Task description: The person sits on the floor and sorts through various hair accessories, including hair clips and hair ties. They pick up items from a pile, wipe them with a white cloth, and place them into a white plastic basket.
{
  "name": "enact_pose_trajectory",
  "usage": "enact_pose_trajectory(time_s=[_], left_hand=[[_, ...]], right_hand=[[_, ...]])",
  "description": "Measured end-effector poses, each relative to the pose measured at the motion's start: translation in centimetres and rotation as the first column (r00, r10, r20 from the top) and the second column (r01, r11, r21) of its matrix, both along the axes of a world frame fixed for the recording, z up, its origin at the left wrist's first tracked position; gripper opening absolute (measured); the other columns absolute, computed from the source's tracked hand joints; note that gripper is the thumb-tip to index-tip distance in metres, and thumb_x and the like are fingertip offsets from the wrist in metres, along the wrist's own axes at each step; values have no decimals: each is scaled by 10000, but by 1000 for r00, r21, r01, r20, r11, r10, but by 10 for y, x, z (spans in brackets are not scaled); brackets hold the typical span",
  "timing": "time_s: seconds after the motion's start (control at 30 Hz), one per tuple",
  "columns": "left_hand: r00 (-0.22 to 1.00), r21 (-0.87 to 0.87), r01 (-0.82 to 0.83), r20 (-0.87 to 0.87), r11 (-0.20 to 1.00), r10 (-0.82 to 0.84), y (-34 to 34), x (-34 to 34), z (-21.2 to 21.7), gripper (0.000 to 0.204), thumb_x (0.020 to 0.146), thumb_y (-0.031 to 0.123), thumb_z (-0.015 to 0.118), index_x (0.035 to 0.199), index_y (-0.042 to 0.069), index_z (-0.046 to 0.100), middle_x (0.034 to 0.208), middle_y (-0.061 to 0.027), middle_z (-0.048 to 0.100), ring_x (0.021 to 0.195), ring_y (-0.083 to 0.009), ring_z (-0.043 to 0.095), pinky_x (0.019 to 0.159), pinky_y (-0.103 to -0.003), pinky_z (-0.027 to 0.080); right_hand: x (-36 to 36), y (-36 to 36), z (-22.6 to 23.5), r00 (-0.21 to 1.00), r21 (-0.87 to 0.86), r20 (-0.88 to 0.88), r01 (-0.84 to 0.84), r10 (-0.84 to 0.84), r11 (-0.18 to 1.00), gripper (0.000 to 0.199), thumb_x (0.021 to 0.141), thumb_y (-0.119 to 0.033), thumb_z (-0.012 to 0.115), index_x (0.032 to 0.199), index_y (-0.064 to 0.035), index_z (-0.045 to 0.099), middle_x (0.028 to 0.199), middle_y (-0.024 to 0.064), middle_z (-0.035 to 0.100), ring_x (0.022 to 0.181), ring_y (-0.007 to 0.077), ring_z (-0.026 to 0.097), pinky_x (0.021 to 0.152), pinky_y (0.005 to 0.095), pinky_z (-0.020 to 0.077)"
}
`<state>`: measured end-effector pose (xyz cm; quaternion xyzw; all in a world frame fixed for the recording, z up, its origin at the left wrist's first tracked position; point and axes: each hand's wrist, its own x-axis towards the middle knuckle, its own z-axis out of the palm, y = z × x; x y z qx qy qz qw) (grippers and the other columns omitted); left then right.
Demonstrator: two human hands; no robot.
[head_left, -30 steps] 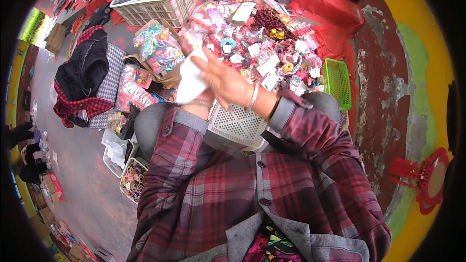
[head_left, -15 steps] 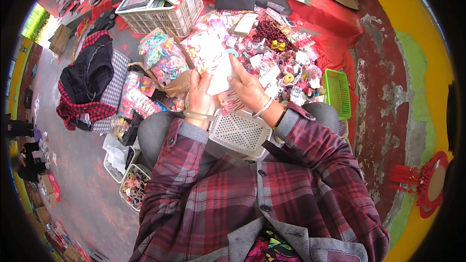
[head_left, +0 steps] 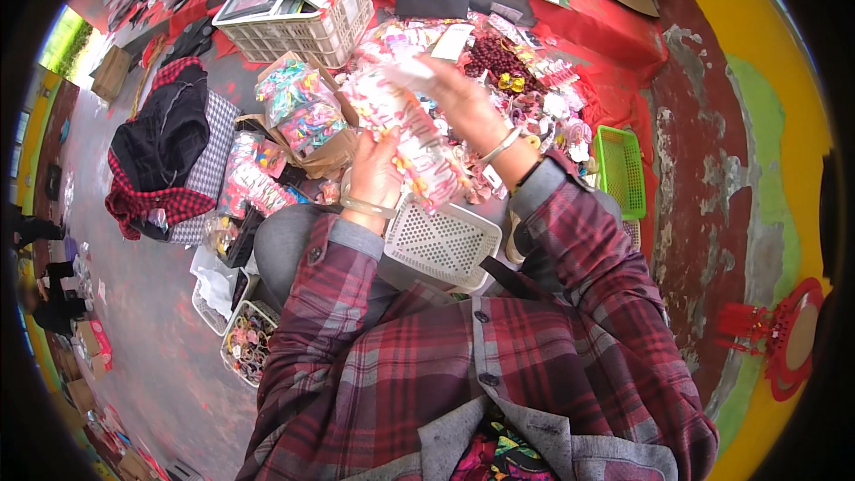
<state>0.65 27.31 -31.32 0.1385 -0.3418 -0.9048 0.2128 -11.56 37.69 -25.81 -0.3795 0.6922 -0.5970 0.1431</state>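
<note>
Both my hands hold one long clear packet of small colourful trinkets (head_left: 411,129), raised above my lap. My left hand (head_left: 374,174) grips its lower end, a bangle on that wrist. My right hand (head_left: 459,98) pinches the upper end, with a bracelet on the wrist. Under the packet a white perforated basket (head_left: 443,245) rests on my knees. Beyond it a heap of hair ties, beads and packaged accessories (head_left: 525,89) lies on a red cloth (head_left: 614,44).
A white crate (head_left: 307,27) with flat items stands at the back left. A cardboard box of coloured hair ties (head_left: 298,111) sits beside it. A green basket (head_left: 621,169) lies at the right. Dark clothes on a checked bag (head_left: 169,156) lie left. Small tubs (head_left: 249,338) stand by my left knee.
The white basket has dropped from in front of my chest to my knees. My hands took up the long packet and raised it, my right hand moving up and back.
</note>
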Motion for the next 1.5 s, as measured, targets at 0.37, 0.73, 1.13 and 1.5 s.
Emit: enact_pose_trajectory(time_s=[0.37,0.73,1.13,1.5], left_hand=[[992,125,-128,28,984,126,-54,8,-11,235,870,34,496,1103,14,471,1014,-107,578,926,-233,595,841,-383,487],[997,92,80,17,993,-82,-9,8,23,266,878,23,497,1144,15,476,1011,-58,568,871,-160,548,789,-285,438],[932,-276,-313,95,909,349,-103,53,66,206,868,119,539,1028,-3,583,1034,-96,614,1010,-186,566,863,-311,430],[899,-357,-309,195,882,393,-118,56,39,201,883,109,526,1034,-11,583,1001,-97,623,974,-196,592,835,-307,445]], right_hand=[[60,61,-66,948,239,17,-313,319,919,341,663,66,425,869,-66,663,883,93,648,889,220,607,771,314,479],[-2,23,-34,982,320,78,-187,171,929,374,766,-338,703,985,-37,669,867,94,657,775,166,603,724,292,477],[47,48,-215,896,974,-58,-47,440,223,336,842,-305,512,904,-14,668,910,197,656,859,320,645,752,400,509],[58,55,-294,914,987,3,-67,406,143,208,809,-123,524,927,-46,678,930,162,661,866,285,651,730,373,528]])
